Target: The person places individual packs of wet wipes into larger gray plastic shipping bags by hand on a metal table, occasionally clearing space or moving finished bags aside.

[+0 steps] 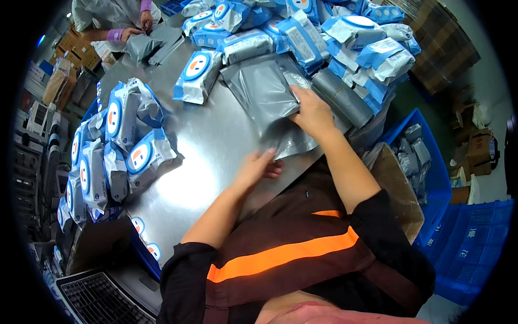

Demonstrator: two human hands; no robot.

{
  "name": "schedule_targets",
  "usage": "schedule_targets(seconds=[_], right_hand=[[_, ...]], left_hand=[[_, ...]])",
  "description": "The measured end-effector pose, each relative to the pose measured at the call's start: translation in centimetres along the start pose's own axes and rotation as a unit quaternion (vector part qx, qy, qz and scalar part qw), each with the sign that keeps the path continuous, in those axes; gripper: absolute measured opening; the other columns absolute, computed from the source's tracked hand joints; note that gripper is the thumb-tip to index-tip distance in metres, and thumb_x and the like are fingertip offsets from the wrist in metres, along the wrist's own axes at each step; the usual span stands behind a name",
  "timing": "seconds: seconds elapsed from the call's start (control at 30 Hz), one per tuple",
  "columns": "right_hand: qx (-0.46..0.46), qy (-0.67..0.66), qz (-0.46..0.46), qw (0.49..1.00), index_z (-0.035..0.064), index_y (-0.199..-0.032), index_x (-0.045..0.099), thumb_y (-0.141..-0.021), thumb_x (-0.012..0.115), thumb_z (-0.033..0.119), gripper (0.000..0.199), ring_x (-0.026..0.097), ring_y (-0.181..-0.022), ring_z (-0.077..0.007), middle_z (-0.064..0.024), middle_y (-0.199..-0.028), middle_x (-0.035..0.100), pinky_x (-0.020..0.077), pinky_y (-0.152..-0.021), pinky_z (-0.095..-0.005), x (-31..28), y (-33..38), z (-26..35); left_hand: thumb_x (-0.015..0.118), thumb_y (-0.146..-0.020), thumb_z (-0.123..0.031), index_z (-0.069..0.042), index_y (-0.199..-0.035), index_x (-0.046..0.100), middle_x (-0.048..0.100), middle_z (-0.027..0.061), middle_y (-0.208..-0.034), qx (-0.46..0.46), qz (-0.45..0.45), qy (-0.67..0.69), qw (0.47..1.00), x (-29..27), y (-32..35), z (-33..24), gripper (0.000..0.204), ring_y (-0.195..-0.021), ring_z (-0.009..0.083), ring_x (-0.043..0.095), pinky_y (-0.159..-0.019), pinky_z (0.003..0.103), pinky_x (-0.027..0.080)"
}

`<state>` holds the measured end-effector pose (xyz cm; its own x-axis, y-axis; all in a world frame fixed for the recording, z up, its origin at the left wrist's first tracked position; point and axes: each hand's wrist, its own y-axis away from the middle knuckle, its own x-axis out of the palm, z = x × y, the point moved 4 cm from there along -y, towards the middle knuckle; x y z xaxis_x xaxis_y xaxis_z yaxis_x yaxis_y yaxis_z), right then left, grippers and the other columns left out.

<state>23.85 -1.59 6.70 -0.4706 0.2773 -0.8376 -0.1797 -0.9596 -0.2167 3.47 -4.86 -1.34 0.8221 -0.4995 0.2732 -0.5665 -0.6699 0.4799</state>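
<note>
A flat grey plastic mailing bag (pixel 261 93) lies at the near right part of the metal table (pixel 213 137). My right hand (pixel 314 112) grips its right side, thumb and fingers closed on the plastic. Just below the bag's lower end is my left hand (pixel 253 171), thumb and fingers apart, with nothing seen in it. More shiny grey plastic (pixel 294 141) spreads between my two hands. Beside my right hand lies a roll of grey bags (pixel 342 96).
Blue-and-white wipe packs (pixel 302 40) are heaped at the far side; more packs (pixel 116 146) stand at the left. A co-worker's hands (pixel 137 32) handle a grey bag at the far left. At the right sit a cardboard box (pixel 396 189) and a blue crate (pixel 440 178) of grey parcels.
</note>
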Motion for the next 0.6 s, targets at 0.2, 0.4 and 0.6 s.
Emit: schedule_targets(seconds=[0.2,0.4,0.6], right_hand=[[-0.112,0.051,-0.117,0.986,0.0117,-0.113,0.069,-0.072,0.079,0.01,0.042,0.058,-0.1,-0.0302,-0.008,-0.105,0.064,0.0476,-0.088,-0.0402,-4.4,4.6,1.8],[-0.231,-0.088,-0.039,0.968,0.0115,-0.089,0.073,-0.071,0.079,0.011,0.02,0.058,-0.087,-0.0265,-0.0043,-0.088,0.063,0.049,-0.078,-0.0373,-1.6,7.3,6.3],[-0.277,-0.093,-0.01,0.956,0.0113,-0.079,0.07,-0.069,0.08,0.017,0.015,0.056,-0.083,-0.0257,-0.0026,-0.082,0.061,0.0488,-0.075,-0.0372,2.6,7.8,7.5]], left_hand=[[0.059,-0.099,-0.032,0.002,-0.105,0.062,0.068,0.0101,-0.092,0.197,-0.08,-0.203,0.956,-1.9,3.2,-0.4,0.035,-0.08,0.0156,0.066,-0.071,0.029,0.054],[0.056,-0.1,-0.032,0.0,-0.089,0.067,0.065,0.0057,-0.08,0.055,-0.087,-0.071,0.992,-3.3,3.3,-0.9,0.035,-0.073,0.0122,0.062,-0.068,0.028,0.052],[0.051,-0.097,-0.024,0.0,-0.081,0.068,0.065,0.0057,-0.073,0.145,-0.081,-0.089,0.982,-3.6,2.6,-1.1,0.034,-0.067,0.0135,0.06,-0.062,0.027,0.049]])
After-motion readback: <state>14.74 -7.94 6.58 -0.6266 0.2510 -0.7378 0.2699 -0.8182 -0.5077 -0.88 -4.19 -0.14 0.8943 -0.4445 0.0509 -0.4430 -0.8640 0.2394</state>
